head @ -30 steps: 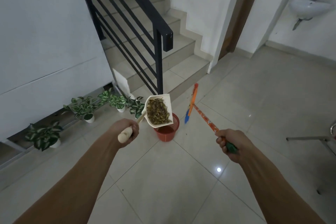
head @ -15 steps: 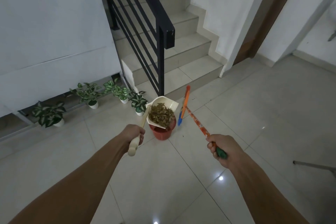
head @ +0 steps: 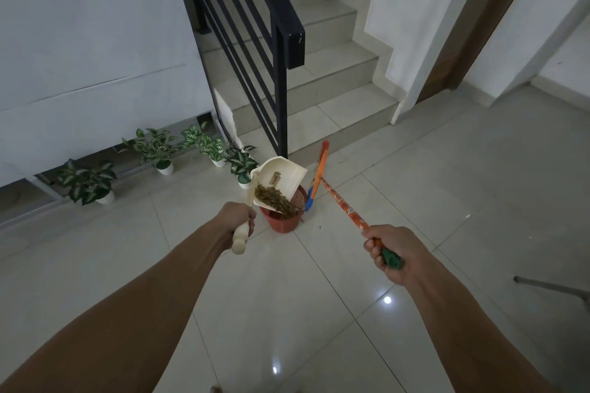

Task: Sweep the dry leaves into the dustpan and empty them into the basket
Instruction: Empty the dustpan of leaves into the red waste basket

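A cream dustpan (head: 284,177) is tilted over a small red basket (head: 281,222) on the tiled floor. Dry brown-green leaves (head: 274,199) slide down the pan's lower edge into the basket. My left hand (head: 238,217) grips the dustpan's cream handle. My right hand (head: 388,249) is closed on the green end of an orange broom stick (head: 343,202). The broom's orange and blue head (head: 317,179) rests on the floor just right of the basket.
Several small potted plants (head: 159,150) line the white wall at left. A staircase with a black railing (head: 281,41) rises behind the basket. A brown door frame (head: 472,29) stands at right. A metal leg (head: 549,285) juts in from the right edge.
The dustpan has tipped further over the basket, and the leaves have slid from its middle to its lower edge and into the basket. The view has moved closer.
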The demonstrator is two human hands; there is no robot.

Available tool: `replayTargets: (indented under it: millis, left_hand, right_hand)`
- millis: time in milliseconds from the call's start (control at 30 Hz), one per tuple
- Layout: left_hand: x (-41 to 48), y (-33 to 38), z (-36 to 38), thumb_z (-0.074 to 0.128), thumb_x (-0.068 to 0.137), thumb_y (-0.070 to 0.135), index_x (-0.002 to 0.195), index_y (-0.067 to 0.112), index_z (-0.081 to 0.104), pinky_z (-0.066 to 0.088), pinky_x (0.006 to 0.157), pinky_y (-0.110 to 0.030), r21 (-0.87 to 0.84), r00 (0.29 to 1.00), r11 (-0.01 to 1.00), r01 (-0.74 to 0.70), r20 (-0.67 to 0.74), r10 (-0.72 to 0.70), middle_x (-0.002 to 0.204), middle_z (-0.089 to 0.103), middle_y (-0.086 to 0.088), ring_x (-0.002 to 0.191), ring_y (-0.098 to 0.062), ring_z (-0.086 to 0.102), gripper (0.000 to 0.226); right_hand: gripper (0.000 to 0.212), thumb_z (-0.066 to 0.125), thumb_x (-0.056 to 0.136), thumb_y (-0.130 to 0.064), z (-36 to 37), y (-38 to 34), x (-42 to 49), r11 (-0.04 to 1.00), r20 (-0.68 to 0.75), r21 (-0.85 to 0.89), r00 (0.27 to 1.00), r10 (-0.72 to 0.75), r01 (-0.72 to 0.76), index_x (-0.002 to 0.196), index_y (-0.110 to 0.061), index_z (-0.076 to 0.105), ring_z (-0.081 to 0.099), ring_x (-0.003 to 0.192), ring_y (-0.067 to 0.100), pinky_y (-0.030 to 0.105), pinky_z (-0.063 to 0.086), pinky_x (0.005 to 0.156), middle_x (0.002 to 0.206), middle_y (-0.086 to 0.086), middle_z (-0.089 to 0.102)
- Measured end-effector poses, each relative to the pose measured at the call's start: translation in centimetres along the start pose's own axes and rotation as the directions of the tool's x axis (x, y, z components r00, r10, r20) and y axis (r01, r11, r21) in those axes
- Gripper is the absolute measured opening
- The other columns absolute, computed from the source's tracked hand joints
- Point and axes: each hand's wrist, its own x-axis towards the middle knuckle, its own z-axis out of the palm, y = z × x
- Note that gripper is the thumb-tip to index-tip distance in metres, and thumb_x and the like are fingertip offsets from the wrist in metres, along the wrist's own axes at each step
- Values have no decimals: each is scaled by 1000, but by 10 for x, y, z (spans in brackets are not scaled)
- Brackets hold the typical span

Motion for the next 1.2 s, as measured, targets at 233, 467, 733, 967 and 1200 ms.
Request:
replayTargets:
  millis: [233, 467, 733, 967, 1200]
  left_hand:
    - [-7, 7, 7, 48, 91, -7, 89, -4, 53, 40, 50, -28, 92, 998, 994, -58, -17, 60, 66, 50, -12, 52, -17, 46, 6]
    - [-18, 9, 16, 49, 93, -5, 88, -4, 53, 40, 48, -29, 197, 994, 977, -87, -43, 97, 69, 50, -13, 53, -18, 46, 6]
    - [-31, -1, 23, 55, 90, -7, 92, -3, 57, 40, 49, -28, 262, 983, 951, -163, -36, 178, 76, 50, -13, 54, -20, 51, 5]
    - [-50, -8, 28, 57, 89, -6, 78, 12, 54, 41, 50, -27, 303, 974, 931, -205, -27, 224, 78, 52, -11, 55, -19, 51, 21]
    - [-65, -9, 16, 57, 89, -6, 84, 7, 57, 41, 46, -26, 115, 979, 978, -174, -82, 184, 73, 52, -11, 53, -17, 48, 14]
  right_hand:
    - [3, 60, 93, -7, -11, -14, -6, 1000, 15, 24, 1000, -12, 12, 92, -6, 63, 44, 36, 5, 15, 35, 33, 56, 3, 54]
    - [3, 59, 94, -7, -17, -19, -11, 997, 16, 72, 1000, -13, 12, 93, -5, 61, 43, 33, 4, 15, 35, 31, 55, 3, 53]
    - [5, 58, 94, -7, -19, -7, -15, 989, 39, 149, 999, -8, 2, 93, -4, 62, 44, 34, 4, 14, 35, 32, 55, 3, 54]
    - [6, 57, 95, -7, -23, 0, -21, 980, 83, 198, 997, -8, -9, 92, -5, 61, 43, 34, 3, 14, 34, 31, 55, 3, 53]
    - [3, 58, 94, -7, -39, 16, -26, 969, 110, 245, 994, -12, -15, 96, -6, 61, 42, 35, 3, 14, 34, 32, 55, 2, 51]
